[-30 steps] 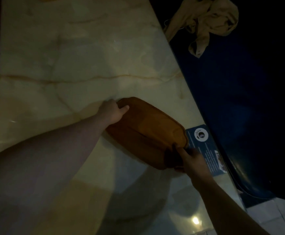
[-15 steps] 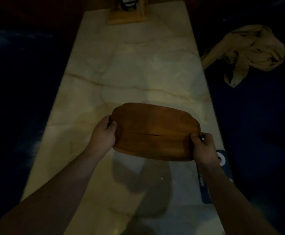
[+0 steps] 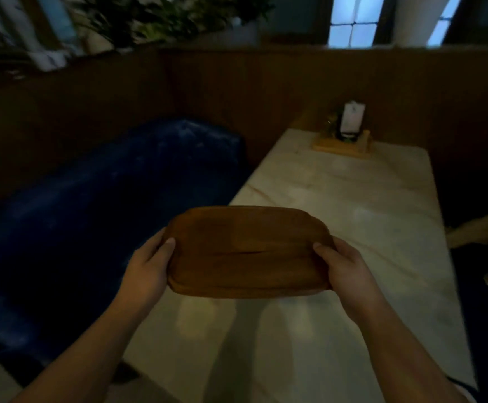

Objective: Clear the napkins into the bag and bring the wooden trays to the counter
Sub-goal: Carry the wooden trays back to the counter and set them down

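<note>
Both hands are gripping the wooden tray at centre frame: the left hand is clasping its left end, the right hand its right end. The tray is being held above the marble table.

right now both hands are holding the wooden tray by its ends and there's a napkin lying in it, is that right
Not quite. The head view shows the left hand and right hand gripping the wooden tray by its ends above the marble table, but the tray is empty: no napkin lies in it.
</note>
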A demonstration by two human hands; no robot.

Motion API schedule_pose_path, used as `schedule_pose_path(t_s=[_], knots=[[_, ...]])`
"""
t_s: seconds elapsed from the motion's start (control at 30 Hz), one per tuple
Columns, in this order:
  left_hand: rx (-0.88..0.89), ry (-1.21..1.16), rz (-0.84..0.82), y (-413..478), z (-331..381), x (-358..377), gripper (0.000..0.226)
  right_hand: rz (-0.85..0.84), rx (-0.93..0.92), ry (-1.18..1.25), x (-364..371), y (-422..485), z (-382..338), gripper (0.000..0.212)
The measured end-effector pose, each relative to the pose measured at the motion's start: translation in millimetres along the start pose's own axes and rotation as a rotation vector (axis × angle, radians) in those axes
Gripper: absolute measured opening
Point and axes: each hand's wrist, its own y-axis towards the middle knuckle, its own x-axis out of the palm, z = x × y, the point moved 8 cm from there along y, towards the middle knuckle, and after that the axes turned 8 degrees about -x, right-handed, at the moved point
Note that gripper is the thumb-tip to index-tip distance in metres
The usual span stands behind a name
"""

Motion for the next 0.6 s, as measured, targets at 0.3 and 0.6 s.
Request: schedule_pose_path(t_s=[0.3, 0.6], knots=[[0.082, -0.040, 0.390, -133.0, 7.5, -250.5, 0.024, -0.342, -0.165, -0.070, 236.3, -95.2, -52.4, 0.016], [0.109, -0.078, 0.802, -283.8, -8.3, -459.4, 0.024, -0.670, -0.156, 0.041, 443.8, -224.6, -62.0, 0.020]])
